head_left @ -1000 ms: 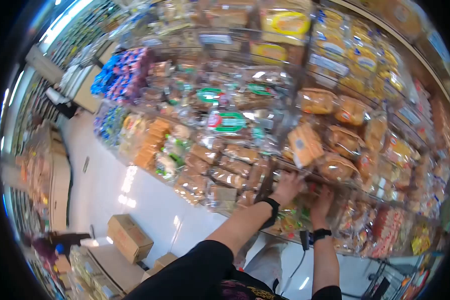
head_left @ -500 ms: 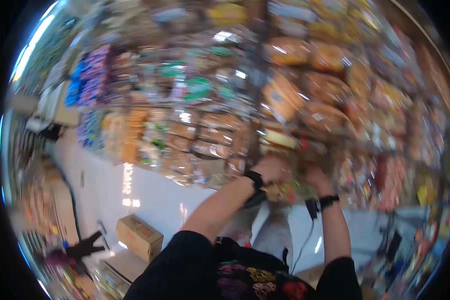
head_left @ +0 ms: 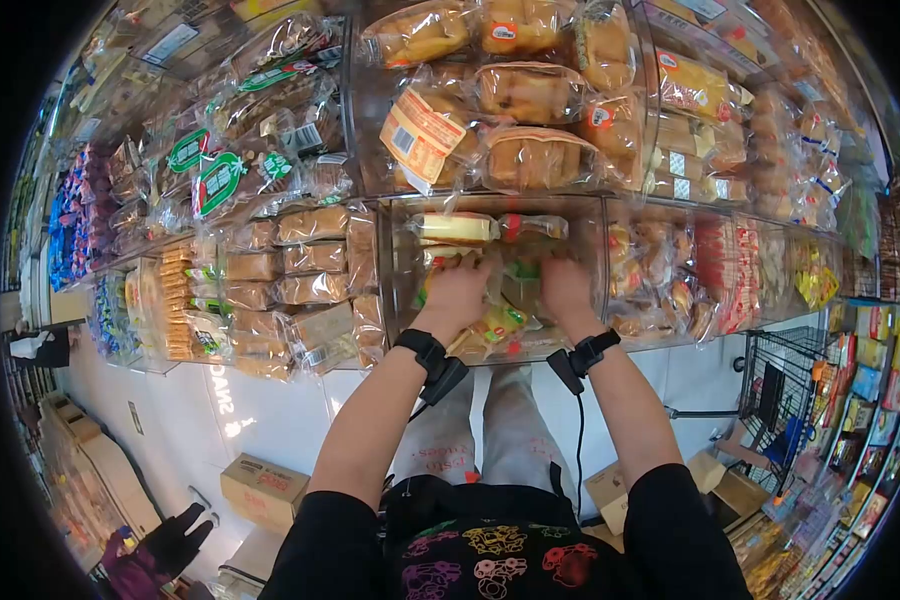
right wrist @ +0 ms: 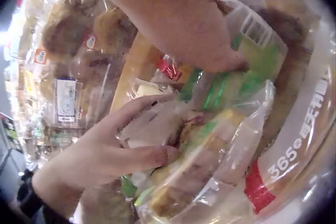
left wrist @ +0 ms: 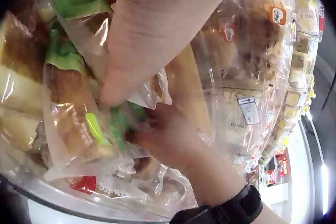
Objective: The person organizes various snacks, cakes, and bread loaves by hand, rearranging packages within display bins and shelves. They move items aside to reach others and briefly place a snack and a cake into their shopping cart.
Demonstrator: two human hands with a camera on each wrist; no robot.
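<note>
My left hand (head_left: 457, 290) reaches into a clear-sided shelf bin (head_left: 510, 352) of packaged bread. In the right wrist view the thumb and fingers of that left hand (right wrist: 105, 148) grip a clear bag of bread (right wrist: 194, 169) with yellow-green print. Beside it in the bin is my right hand (head_left: 567, 288), its thumb over a green-printed bread bag (right wrist: 257, 58). Seen from the left wrist, the right hand's (left wrist: 176, 137) fingers bend onto green wrapping. The undersides of both bags are hidden. A pale-topped cake pack (head_left: 457, 228) lies at the bin's back.
Packed loaves (head_left: 540, 155) fill the tier above, with an orange-white label card (head_left: 425, 138) in front. Neighbouring bins hold brown loaves (head_left: 313, 258) and red-striped packs (head_left: 727, 265). A shopping cart (head_left: 785, 390) stands right; a cardboard box (head_left: 263, 490) sits on the floor at left.
The head view has swung right and down, bringing the bin to the centre. Both hands stay inside the bin among the bread bags throughout.
</note>
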